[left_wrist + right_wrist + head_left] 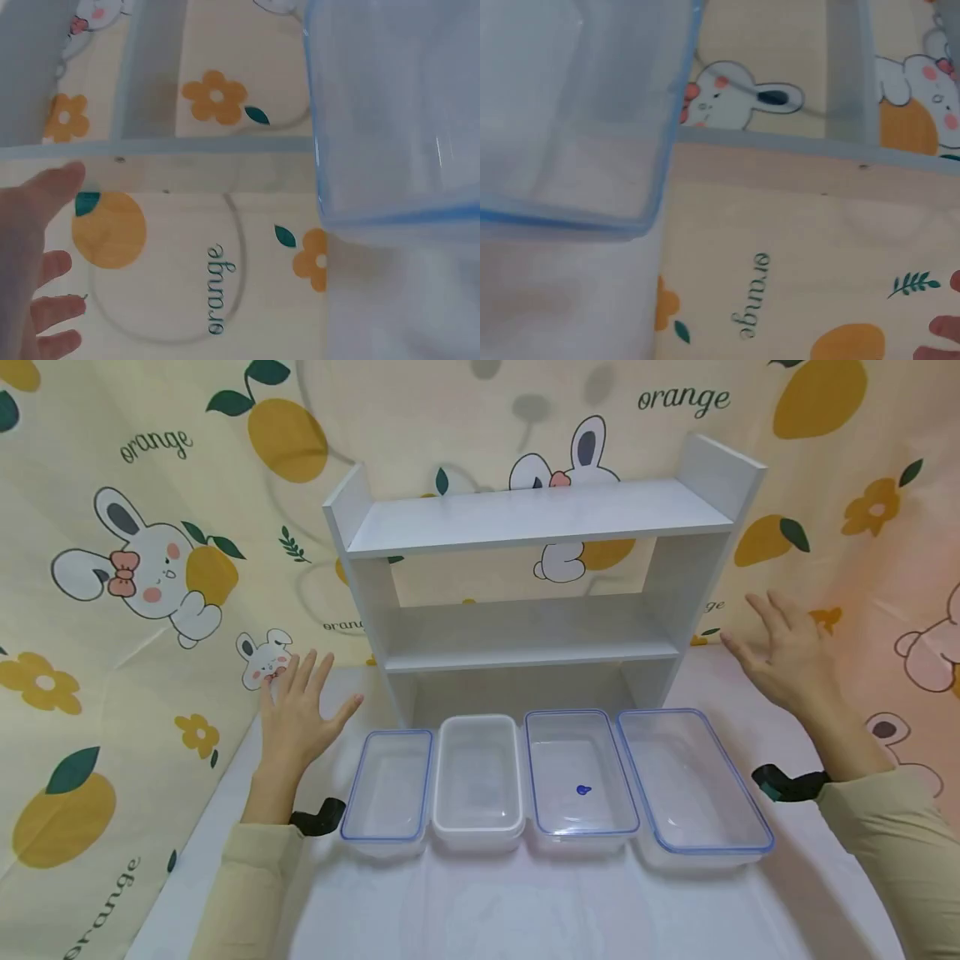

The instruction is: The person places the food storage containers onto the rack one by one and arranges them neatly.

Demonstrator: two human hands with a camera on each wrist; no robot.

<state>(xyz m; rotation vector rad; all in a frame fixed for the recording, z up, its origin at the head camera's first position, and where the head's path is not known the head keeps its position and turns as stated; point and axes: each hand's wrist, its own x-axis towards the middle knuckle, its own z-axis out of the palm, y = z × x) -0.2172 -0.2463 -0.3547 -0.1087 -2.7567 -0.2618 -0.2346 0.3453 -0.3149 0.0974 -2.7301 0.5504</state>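
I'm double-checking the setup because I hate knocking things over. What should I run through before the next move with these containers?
1. Left hand free: ok; fingers spread, holding nothing.
2. Right hand free: ok; also open, holding nothing.
3. Four containers standing side by side: ok; in a row between the hands.
4. Shelf upright behind them: ok.
5. A hand on a container: not ok; neither touches one.
6. Blue spot on top of the third container from the left, not inside: cannot tell; the container is see-through.
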